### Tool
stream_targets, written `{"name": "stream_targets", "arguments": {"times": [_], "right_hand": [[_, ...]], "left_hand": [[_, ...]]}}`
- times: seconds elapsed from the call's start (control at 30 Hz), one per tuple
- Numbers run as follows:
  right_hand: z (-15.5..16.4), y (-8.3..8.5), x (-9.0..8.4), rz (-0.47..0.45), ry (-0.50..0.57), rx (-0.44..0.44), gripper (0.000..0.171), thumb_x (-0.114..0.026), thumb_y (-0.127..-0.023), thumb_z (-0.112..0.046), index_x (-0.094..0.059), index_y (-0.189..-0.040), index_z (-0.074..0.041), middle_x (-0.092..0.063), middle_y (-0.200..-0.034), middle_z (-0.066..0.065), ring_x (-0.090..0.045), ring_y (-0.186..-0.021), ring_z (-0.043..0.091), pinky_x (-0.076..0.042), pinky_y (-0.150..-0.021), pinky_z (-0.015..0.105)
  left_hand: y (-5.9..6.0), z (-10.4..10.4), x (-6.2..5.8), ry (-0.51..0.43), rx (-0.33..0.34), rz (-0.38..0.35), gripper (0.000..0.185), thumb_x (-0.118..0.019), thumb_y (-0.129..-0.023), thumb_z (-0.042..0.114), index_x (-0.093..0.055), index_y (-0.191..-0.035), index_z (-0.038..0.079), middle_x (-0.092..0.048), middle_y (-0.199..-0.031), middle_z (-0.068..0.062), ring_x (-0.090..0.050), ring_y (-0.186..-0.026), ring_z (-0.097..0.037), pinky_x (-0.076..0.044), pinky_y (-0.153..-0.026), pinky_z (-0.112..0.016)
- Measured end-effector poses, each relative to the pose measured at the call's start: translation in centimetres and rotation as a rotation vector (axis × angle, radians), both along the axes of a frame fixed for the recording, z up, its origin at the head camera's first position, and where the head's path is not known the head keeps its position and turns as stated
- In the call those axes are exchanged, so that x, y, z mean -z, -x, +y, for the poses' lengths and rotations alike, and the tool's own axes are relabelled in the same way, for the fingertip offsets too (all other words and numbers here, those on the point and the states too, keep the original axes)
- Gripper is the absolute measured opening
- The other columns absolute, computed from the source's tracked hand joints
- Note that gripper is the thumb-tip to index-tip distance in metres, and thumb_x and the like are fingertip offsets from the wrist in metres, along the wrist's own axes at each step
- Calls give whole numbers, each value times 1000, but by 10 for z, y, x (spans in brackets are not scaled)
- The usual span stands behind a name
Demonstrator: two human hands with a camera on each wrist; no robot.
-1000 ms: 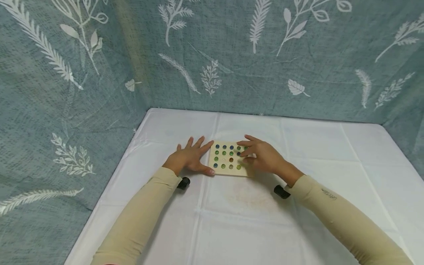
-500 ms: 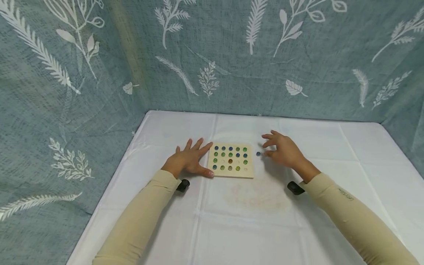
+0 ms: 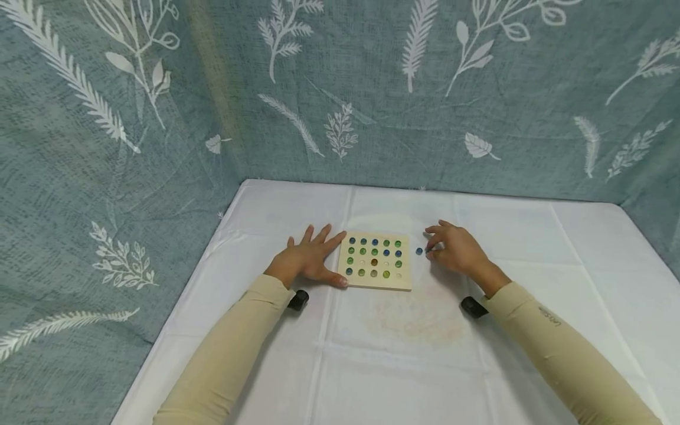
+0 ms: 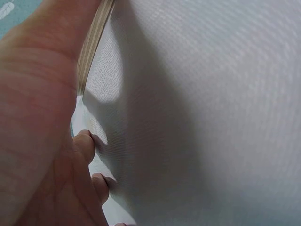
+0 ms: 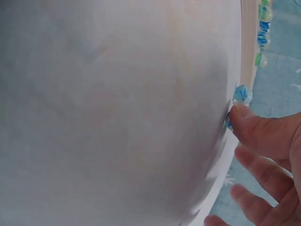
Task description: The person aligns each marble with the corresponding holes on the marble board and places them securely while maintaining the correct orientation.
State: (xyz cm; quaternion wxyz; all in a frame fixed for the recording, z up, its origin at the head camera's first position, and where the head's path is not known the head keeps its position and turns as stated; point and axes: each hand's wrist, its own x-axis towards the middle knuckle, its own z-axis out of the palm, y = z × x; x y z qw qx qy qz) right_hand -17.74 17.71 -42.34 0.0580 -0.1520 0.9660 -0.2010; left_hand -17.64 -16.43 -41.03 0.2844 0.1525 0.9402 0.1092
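A pale wooden board with rows of round hollows lies on the table, and glass marbles in green, blue and amber sit in most of them. Three hollows hold no marble. My left hand rests spread at the board's left edge, its thumb and index finger touching the corners. Right of the board, my right hand pinches a blue marble at table level; the thumb partly covers it. Another blue marble lies loose between that hand and the board.
A white cloth covers the table, creased and faintly stained in front of the board. Grey-green curtains with white leaf prints hang behind and to the left. A black wrist camera sits under the right wrist.
My right hand has moved from over the board to the table on its right, where its fingers have closed on a blue marble. The left hand stays at the board's edge.
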Motion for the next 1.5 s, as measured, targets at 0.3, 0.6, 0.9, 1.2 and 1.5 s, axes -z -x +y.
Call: {"name": "stream_targets", "arguments": {"times": [0.3,0.6,0.9,1.2,1.5], "right_hand": [[6,-1,0,20,9,7,8,-76,-89,-6,-82,-95,-4,-64,-146,19,-38,-153,45,-31,-123,64],[10,-6,3,13,64,5,11,-76,-92,-7,-83,-100,-3,-63,-146,18,-40,-153,43,-31,-123,65],[9,-14,2,20,148,-1,12,-76,-92,-4,-82,-102,-2,-63,-146,19,-41,-152,42,-34,-122,63],[6,-19,1,51,189,-28,14,-77,-90,-2,-82,-103,-1,-64,-145,19,-43,-151,42,-38,-119,64],[0,-27,2,71,186,-69,14,-78,-89,-2,-82,-103,-1,-65,-144,18,-44,-150,42,-42,-116,64]], "left_hand": [[0,1,0,7,0,12,120,-78,-81,70,-3,-169,35,11,-178,-5,16,-163,-40,1,-126,-73],[0,0,3,-4,-7,-6,121,-79,-81,69,-4,-169,34,11,-178,-6,16,-163,-41,2,-125,-74],[-1,0,3,-7,-5,-2,121,-79,-81,69,-4,-169,34,11,-178,-6,16,-163,-41,2,-125,-75],[1,1,1,-3,-2,-3,121,-79,-81,69,-4,-169,34,11,-178,-6,16,-163,-42,2,-125,-74],[0,1,0,1,4,1,120,-78,-82,69,-4,-169,32,10,-178,-7,15,-163,-42,1,-125,-76]]}}
